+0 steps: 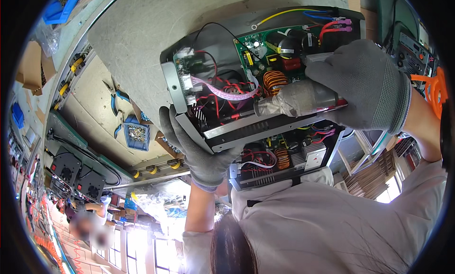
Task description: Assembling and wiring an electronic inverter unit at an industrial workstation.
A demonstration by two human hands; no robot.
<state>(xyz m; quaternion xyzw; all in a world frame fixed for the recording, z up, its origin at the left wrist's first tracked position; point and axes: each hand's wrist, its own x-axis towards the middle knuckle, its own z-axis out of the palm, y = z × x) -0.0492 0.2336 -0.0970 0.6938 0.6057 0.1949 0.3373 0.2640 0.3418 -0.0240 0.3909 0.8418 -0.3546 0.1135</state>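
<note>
A dark metal chassis (265, 134) lies tilted before me with its inside showing. In it are a green circuit board (244, 44), a copper-wound coil (275, 80) and a pink-white ribbon cable (227, 93). My gloved left hand (199, 150) grips its near left corner, fingers along the outer side and thumb below. My gloved right hand (360, 79) is closed round a tape-wrapped cylindrical tool (296, 98), above the near wall. The tool's narrow end points left; its exact kind cannot be made out. A yellow wire (279, 12) with a ring terminal hangs loose at the far side.
A second open unit (284, 160) sits close to my body. Left, a lower shelf holds pliers (113, 97) and a blue bin (137, 134) of small parts. An orange coiled hose (435, 89) hangs by my right wrist. Black units with fans (90, 184) stand at lower left.
</note>
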